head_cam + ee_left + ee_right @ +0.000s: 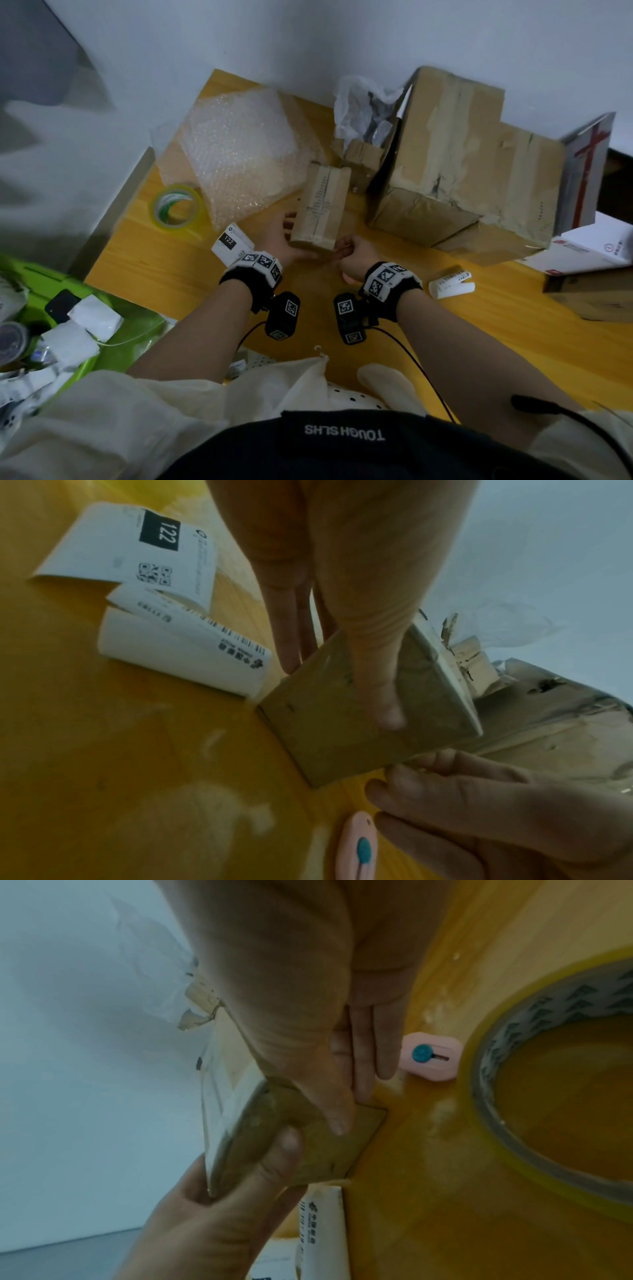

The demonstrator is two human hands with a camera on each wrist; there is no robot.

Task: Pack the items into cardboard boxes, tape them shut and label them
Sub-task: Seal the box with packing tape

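A small taped cardboard box [322, 202] lies lengthwise on the yellow table [479, 342]. My left hand [291, 236] grips its near left end, thumb on the end face [342, 745] and fingers along the left side. At the near right corner my right hand [342, 248] pinches the box, thumb pressed on the end face [329, 1156]. A strip of shipping labels [137, 547] and a label roll [185, 653] lie just left of the box. The roll of clear tape [176, 209] sits further left.
A pink box cutter [431, 1057] lies on the table under my right wrist. Bubble wrap [239, 150] is spread at the back left. A big worn carton [459, 164] stands at the back right, another label roll [450, 284] in front of it. A green bin [68, 308] is at the left.
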